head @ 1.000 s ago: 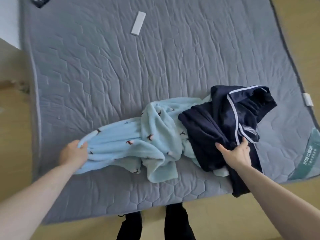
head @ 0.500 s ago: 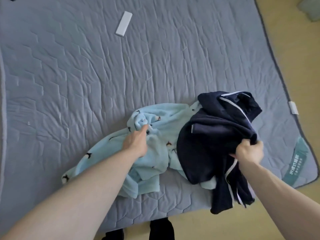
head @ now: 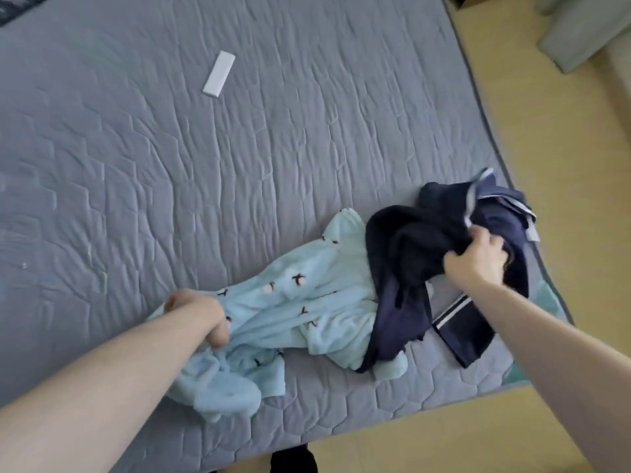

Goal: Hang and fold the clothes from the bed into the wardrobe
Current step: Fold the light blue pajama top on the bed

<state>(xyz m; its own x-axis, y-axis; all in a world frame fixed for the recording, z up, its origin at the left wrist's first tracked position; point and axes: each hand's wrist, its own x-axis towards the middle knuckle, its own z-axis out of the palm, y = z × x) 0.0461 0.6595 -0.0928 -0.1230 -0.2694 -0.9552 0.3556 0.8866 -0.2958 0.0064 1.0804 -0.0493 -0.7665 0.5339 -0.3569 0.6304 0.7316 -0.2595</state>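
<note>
Gripping light-blue fleece garment [head: 300,302] with left hand [head: 198,315], fingers curled into fabric; right hand [head: 478,261] is clenching navy garment [head: 426,254], both on bed [head: 239,165].

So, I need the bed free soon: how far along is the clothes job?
Nothing looks put away yet. Both garments lie on the bed. In hand: the left hand has a grip on the light blue fleece garment, the right hand on the navy garment. Left: separating, folding or hanging both; no wardrobe in view.
</note>
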